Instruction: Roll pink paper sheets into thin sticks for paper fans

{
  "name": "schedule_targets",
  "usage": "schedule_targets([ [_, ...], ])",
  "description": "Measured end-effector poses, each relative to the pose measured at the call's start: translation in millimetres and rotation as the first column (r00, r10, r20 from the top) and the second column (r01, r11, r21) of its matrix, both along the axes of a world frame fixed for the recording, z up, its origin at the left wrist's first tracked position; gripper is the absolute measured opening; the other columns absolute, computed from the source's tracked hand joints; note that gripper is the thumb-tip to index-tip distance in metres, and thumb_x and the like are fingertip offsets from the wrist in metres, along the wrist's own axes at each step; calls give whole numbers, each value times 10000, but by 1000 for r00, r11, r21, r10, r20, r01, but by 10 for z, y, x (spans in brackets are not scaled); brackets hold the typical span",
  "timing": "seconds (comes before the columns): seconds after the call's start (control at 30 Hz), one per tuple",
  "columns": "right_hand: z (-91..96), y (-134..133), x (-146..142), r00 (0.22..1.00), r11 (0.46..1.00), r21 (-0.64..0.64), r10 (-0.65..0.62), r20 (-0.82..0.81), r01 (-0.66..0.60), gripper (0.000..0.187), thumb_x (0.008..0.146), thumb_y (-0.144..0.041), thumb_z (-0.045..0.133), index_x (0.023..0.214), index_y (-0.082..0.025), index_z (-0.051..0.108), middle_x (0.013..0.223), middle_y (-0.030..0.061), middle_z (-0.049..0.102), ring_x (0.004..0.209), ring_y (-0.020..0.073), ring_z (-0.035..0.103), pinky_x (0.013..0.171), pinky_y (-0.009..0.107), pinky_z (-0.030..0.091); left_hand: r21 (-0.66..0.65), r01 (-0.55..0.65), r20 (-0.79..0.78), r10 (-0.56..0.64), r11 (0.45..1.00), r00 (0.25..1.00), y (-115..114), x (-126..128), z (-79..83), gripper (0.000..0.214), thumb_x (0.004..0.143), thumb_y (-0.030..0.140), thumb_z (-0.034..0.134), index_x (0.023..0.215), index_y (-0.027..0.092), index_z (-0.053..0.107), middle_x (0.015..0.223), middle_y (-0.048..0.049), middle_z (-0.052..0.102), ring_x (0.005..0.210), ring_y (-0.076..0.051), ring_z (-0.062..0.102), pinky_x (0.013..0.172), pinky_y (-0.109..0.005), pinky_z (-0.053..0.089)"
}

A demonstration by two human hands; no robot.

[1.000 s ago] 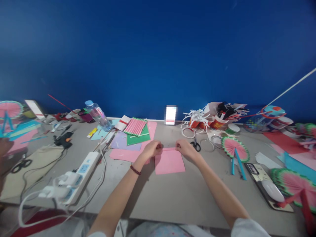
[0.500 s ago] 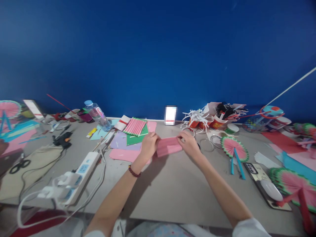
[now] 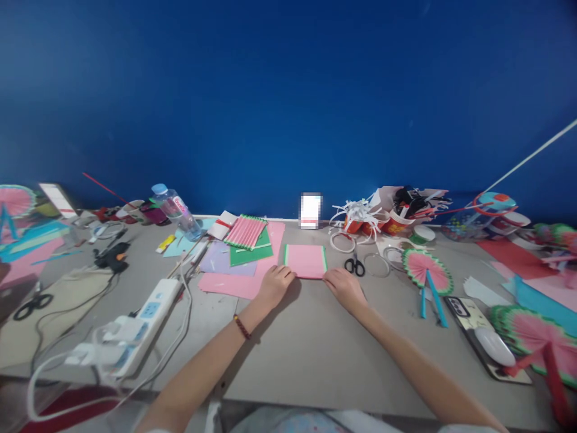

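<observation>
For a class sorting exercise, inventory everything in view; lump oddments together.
Sheet: 1, pink, green side edges, centre
Pleated paper: 1, pink and green, left of sheet
Loose paper: several, mixed, both sides
Scissors: 2, black, right of sheet and far left
Bottle: 1, clear, back left
Power strip: 1, white, left
Fans: at least 3, pink and green, both sides
Mouse: 1, white, lower right
Cups: several, red, back right
Oddments: many, mixed, throughout
Wall: 1, blue, behind
Desk: 1, grey, below
Bracelet: 1, reddish, left wrist
Left hand: 1, bare, sheet's near left corner
Right hand: 1, bare, sheet's near right corner
</observation>
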State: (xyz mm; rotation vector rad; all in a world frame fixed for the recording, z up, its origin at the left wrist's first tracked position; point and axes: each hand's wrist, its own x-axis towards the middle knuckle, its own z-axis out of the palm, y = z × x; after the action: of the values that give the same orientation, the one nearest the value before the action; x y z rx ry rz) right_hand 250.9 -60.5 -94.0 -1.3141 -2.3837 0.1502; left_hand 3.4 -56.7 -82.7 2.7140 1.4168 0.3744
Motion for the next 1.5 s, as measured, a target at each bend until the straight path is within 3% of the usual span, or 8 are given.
schedule_targets([
  [0.27, 11, 113, 22, 958, 985, -155, -113, -265, 74, 169, 867, -202, 495, 899, -200, 661, 890, 71, 700, 860, 204, 617, 809, 342, 468, -110, -90, 245, 115, 990, 963, 67, 13, 38, 233, 926, 202, 406, 907, 187, 638, 907, -55, 638, 890, -175, 558, 806, -286, 413],
  [0.4, -9, 166, 10, 944, 979, -179, -146, -297, 95, 146, 835, -180, 517, 817, -186, 662, 835, 71, 690, 820, 202, 617, 780, 335, 469, -177, -62, 342, 121, 982, 932, 146, -2, 52, 207, 914, 212, 439, 856, 184, 636, 913, -42, 634, 886, -156, 573, 801, -262, 423],
  [0.73, 114, 219, 68, 951, 954, -299, -111, -289, 20, 125, 798, -199, 570, 874, -172, 665, 858, 61, 664, 753, 157, 609, 725, 280, 466, -195, -47, 279, 102, 980, 955, 172, 4, 121, 215, 903, 181, 429, 893, 176, 644, 942, -60, 616, 914, -161, 561, 804, -277, 429],
  [0.93, 357, 175, -44, 958, 947, -322, -109, -267, 18, 95, 765, -174, 566, 772, -180, 661, 742, 19, 646, 698, 146, 582, 652, 248, 431, -128, 16, 254, 17, 992, 967, 131, 176, 301, 201, 899, 284, 483, 906, 175, 651, 925, -74, 628, 937, -200, 559, 841, -331, 413],
  [1.03, 604, 133, -187, 941, 967, -253, -93, -324, 8, 97, 784, -194, 568, 788, -193, 665, 752, 21, 668, 730, 155, 591, 712, 268, 437, -203, 130, 466, -21, 971, 884, 163, 294, 428, 190, 882, 307, 525, 878, 171, 658, 879, -57, 646, 862, -172, 573, 795, -287, 429],
  [1.17, 938, 153, -293, 899, 992, -127, -51, -435, -5, 119, 793, -292, 614, 829, -195, 671, 828, 56, 698, 800, 187, 610, 807, 331, 443, -361, 269, 732, 92, 893, 675, 326, 315, 628, 193, 839, 325, 582, 810, 153, 666, 831, -46, 665, 767, -141, 583, 696, -242, 440],
  [1.33, 1163, 274, -315, 835, 995, -101, -44, -548, -13, 116, 794, -307, 625, 775, -207, 679, 810, 36, 701, 803, 181, 623, 796, 325, 458, -400, 436, 874, 193, 806, 445, 520, 221, 848, 246, 734, 365, 698, 802, 136, 642, 802, -30, 644, 739, -115, 574, 702, -233, 448],
  [1.5, 1267, 298, -438, 842, 1000, 26, 5, -540, 11, 112, 810, -311, 630, 769, -219, 679, 808, 25, 713, 804, 180, 633, 850, 356, 419, -337, 485, 935, 228, 807, 270, 557, 181, 921, 263, 693, 330, 748, 769, 137, 587, 728, 13, 566, 665, -73, 544, 630, -196, 447],
])
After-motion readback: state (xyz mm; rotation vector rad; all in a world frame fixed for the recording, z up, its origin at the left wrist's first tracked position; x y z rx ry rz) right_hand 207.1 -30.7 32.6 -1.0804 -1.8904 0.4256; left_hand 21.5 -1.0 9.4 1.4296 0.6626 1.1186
